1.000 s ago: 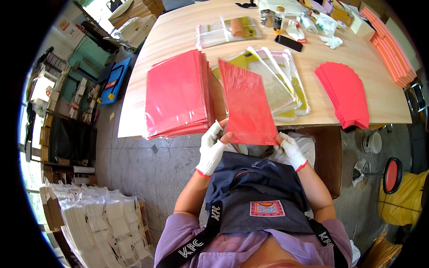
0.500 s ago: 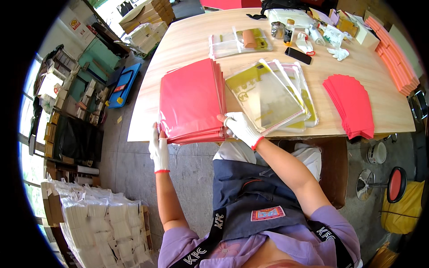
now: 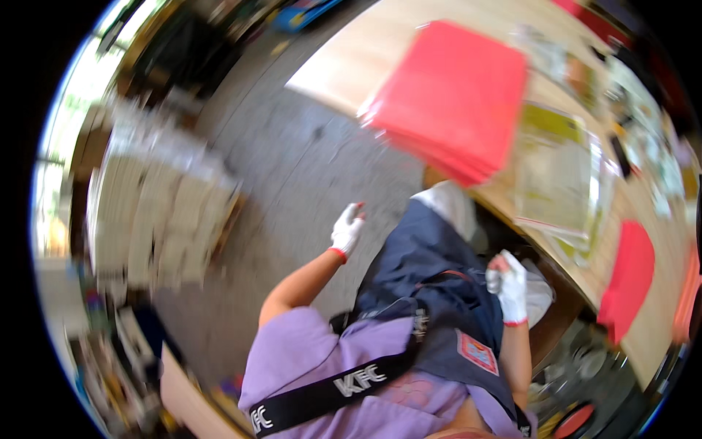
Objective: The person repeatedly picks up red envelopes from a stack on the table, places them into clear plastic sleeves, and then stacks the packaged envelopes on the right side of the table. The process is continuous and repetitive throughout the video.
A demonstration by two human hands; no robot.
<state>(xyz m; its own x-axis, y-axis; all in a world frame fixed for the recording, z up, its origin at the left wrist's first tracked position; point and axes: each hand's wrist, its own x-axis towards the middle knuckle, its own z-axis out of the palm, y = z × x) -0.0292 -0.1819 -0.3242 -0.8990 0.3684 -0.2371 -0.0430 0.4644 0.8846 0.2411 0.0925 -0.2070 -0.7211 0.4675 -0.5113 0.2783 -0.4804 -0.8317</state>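
My left hand (image 3: pixel 348 230), in a white glove with a red cuff and bare fingertips, hangs over the grey floor, away from the table. Its fingers are loosely bent and a little apart, with nothing in them. Beside the table's front edge, above my dark apron (image 3: pixel 431 256), my gloved right hand (image 3: pixel 510 285) has its fingers curled in, and no object shows in it. The stack of red sheets in clear plastic bags (image 3: pixel 457 95) lies on the table, touched by neither hand. Next to it are clear bags with olive-green print (image 3: pixel 552 172).
Fanned red pieces (image 3: pixel 629 274) lie on the wooden table (image 3: pixel 333 69) to the right. A tall wrapped stack of pale paper (image 3: pixel 146 219) stands on the floor at left. A brown seat (image 3: pixel 559 322) is under the table edge. Motion blurs much of the picture.
Both hands have let go of the red stack and drawn back from the table. My view has swung left, so the table now sits at upper right.
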